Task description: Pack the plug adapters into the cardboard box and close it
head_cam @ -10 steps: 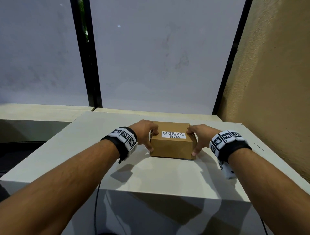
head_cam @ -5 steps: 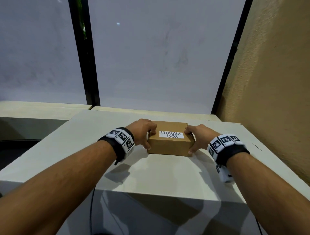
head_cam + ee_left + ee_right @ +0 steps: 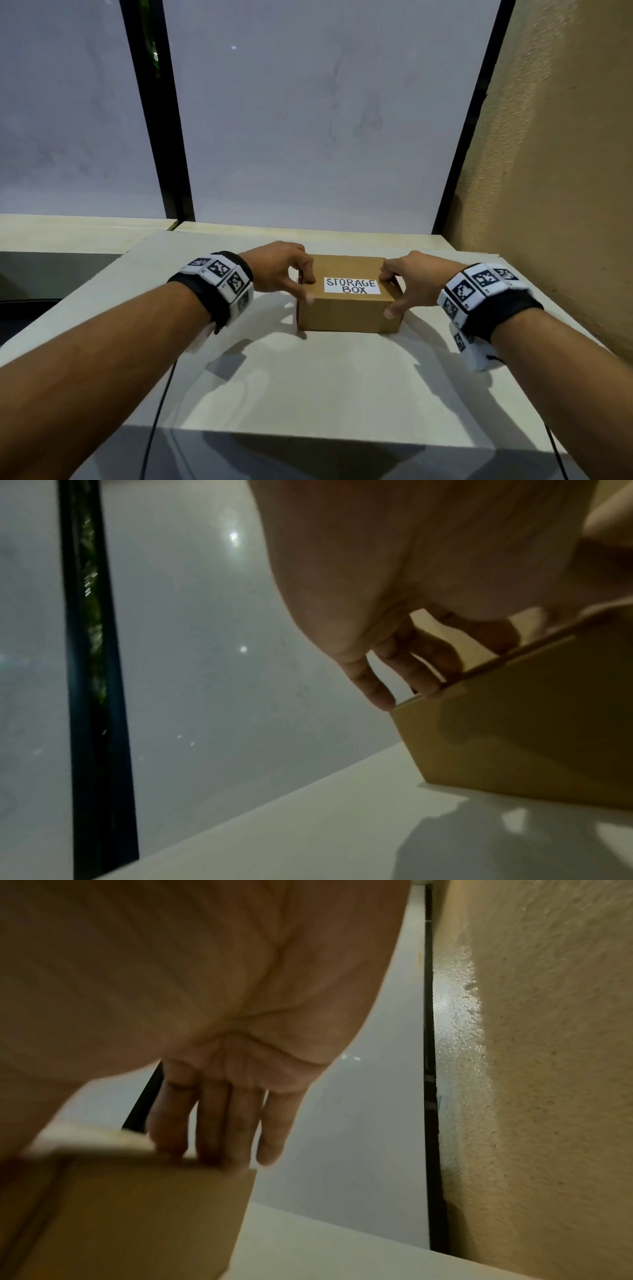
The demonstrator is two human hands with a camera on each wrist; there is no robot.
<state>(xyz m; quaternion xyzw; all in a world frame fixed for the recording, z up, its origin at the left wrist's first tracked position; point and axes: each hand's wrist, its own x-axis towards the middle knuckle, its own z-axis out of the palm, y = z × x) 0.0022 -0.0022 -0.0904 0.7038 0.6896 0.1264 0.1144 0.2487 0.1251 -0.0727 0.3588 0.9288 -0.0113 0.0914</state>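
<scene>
- A closed cardboard box [image 3: 347, 301] is seen on the pale worktop [image 3: 308, 383], towards its far side and roughly midway between the two arms; a white label [image 3: 352, 285] reading "STORAGE BOX" is stuck on its lid.
- The box is held at its left end by the left hand [image 3: 279, 270] — the thumb is laid on the near left corner and the fingers [image 3: 424, 680] are curled down onto the lid's left edge, as shown in the left wrist view.
- The right end is held by the right hand [image 3: 416, 279]; the thumb is pressed against the near right corner, and the fingers [image 3: 212, 1123] are bent over the top right edge, the little finger hanging just off the far corner.
- Both hands are thus clamped on the box, one at each end.
- No adapters can be seen — the lid is shut and the inside is hidden.
- Marker-patterned bands [image 3: 219, 277] are worn on both wrists.
- Frosted window panes [image 3: 325, 120] with dark frames are seen beyond the worktop, and a rough tan wall [image 3: 555, 171] stands on the right.
</scene>
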